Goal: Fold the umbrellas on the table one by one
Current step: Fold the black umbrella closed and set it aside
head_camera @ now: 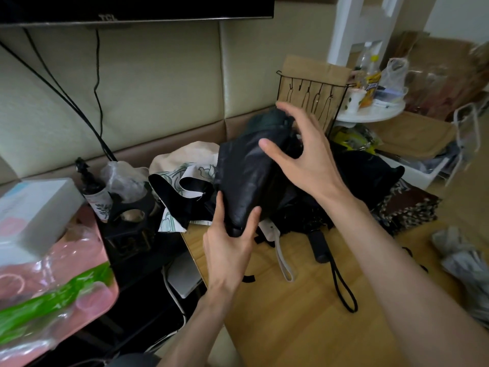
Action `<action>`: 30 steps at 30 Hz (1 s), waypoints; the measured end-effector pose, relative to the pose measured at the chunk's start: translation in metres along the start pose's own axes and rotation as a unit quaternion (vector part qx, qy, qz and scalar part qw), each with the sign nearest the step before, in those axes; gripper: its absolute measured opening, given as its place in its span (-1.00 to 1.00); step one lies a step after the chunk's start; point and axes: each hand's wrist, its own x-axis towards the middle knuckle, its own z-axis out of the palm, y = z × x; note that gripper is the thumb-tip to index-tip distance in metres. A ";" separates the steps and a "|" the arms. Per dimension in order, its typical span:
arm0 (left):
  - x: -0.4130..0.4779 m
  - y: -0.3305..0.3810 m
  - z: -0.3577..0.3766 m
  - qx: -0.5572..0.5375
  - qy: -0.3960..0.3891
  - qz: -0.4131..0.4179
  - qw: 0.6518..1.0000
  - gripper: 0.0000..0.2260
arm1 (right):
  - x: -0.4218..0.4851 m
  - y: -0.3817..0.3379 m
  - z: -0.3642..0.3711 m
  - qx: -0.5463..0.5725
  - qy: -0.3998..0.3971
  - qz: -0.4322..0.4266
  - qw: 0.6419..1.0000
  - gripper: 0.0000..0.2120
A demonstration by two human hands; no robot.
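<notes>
A collapsed black umbrella (248, 176) with dark green fabric at its far end is held above the wooden table (291, 313). My left hand (230, 247) grips its lower handle end between thumb and fingers. My right hand (304, 154) hovers over the upper canopy, fingers spread and curved, thumb touching the fabric. Behind lie a cream floral umbrella (185, 168) with a white strap (284, 258), a black umbrella (370, 170) whose handle (318, 246) and cord loop rest on the table, and a leopard-print one (407, 205).
A dark side table (127, 234) at left holds a bottle (92, 186) and plastic bag. A pink bag (53, 287) and white box (34, 207) sit nearer left. A black wire rack (312, 94) and round white stand (375, 112) are behind. Grey cloth (463, 258) lies at right.
</notes>
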 end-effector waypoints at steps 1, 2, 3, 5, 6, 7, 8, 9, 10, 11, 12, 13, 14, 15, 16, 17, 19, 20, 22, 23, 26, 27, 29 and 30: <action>0.003 -0.002 -0.002 -0.041 0.003 -0.014 0.999 -0.17 | -0.001 0.003 -0.002 0.014 -0.008 -0.002 1.000 -0.44; 0.006 -0.002 -0.005 -0.079 0.002 -0.024 0.997 -0.23 | -0.003 0.008 -0.005 0.030 -0.012 0.015 0.999 -0.45; 0.010 -0.002 -0.008 -0.106 -0.003 -0.034 0.994 -0.33 | -0.006 0.013 -0.008 0.045 -0.017 0.045 0.998 -0.46; 0.016 0.000 -0.013 -0.143 -0.009 -0.050 0.988 -0.57 | -0.011 0.027 -0.015 0.055 -0.052 0.111 0.991 -0.46; 0.018 0.002 -0.016 -0.157 -0.009 -0.055 0.986 -0.66 | -0.014 0.034 -0.018 0.048 -0.085 0.134 0.986 -0.47; 0.020 0.002 -0.019 -0.167 -0.010 -0.060 0.984 -0.70 | -0.017 0.040 -0.019 0.043 -0.119 0.150 0.981 -0.52; 0.023 0.003 -0.022 -0.174 -0.011 -0.064 0.983 -0.70 | -0.021 0.045 -0.020 0.047 -0.144 0.162 0.975 -0.58; 0.026 0.002 -0.024 -0.178 -0.014 -0.068 0.982 -0.69 | -0.024 0.049 -0.019 0.061 -0.155 0.170 0.971 -0.63; 0.028 0.002 -0.027 -0.182 -0.018 -0.073 0.980 -0.68 | -0.027 0.051 -0.018 0.073 -0.156 0.174 0.970 -0.62; 0.030 0.002 -0.029 -0.184 -0.024 -0.078 0.980 -0.68 | -0.029 0.052 -0.017 0.077 -0.145 0.174 0.971 -0.54; 0.031 0.002 -0.031 -0.183 -0.033 -0.080 0.979 -0.67 | -0.030 0.051 -0.017 0.071 -0.128 0.173 0.974 -0.41; 0.032 0.002 -0.033 -0.181 -0.040 -0.078 0.980 -0.66 | -0.030 0.050 -0.016 0.062 -0.112 0.177 0.976 -0.28; 0.032 0.003 -0.034 -0.178 -0.046 -0.072 0.980 -0.66 | -0.029 0.048 -0.014 0.066 -0.111 0.185 0.974 -0.20; 0.031 0.004 -0.035 -0.173 -0.052 -0.064 0.981 -0.66 | -0.028 0.045 -0.012 0.086 -0.123 0.196 0.969 -0.19; 0.030 0.004 -0.035 -0.167 -0.058 -0.057 0.983 -0.65 | -0.026 0.044 -0.010 0.113 -0.142 0.204 0.962 -0.23; 0.030 0.004 -0.035 -0.160 -0.064 -0.050 0.984 -0.65 | -0.025 0.044 -0.008 0.135 -0.156 0.202 0.957 -0.35; 0.029 0.004 -0.036 -0.149 -0.070 -0.039 0.986 -0.64 | -0.024 0.044 -0.006 0.149 -0.149 0.191 0.959 -0.70; 0.029 0.004 -0.036 -0.146 -0.071 -0.036 0.986 -0.63 | -0.023 0.043 -0.008 0.153 -0.138 0.191 0.960 -0.81; 0.030 0.004 -0.037 -0.144 -0.070 -0.040 0.986 -0.62 | -0.024 0.041 -0.015 0.190 -0.127 0.200 0.953 -0.83; 0.031 0.005 -0.038 -0.142 -0.066 -0.043 0.987 -0.62 | -0.024 0.041 -0.021 0.238 -0.128 0.206 0.940 -0.81; 0.036 0.004 -0.039 -0.143 -0.058 -0.053 0.987 -0.67 | -0.023 0.035 -0.038 0.410 -0.146 0.219 0.873 -0.74; 0.037 0.004 -0.040 -0.145 -0.059 -0.054 0.986 -0.70 | -0.023 0.034 -0.041 0.429 -0.154 0.216 0.864 -0.76; 0.039 0.002 -0.040 -0.146 -0.060 -0.051 0.986 -0.72 | -0.022 0.034 -0.044 0.426 -0.171 0.209 0.863 -0.80; 0.040 0.002 -0.040 -0.144 -0.060 -0.049 0.987 -0.72 | -0.023 0.034 -0.045 0.411 -0.179 0.204 0.870 -0.82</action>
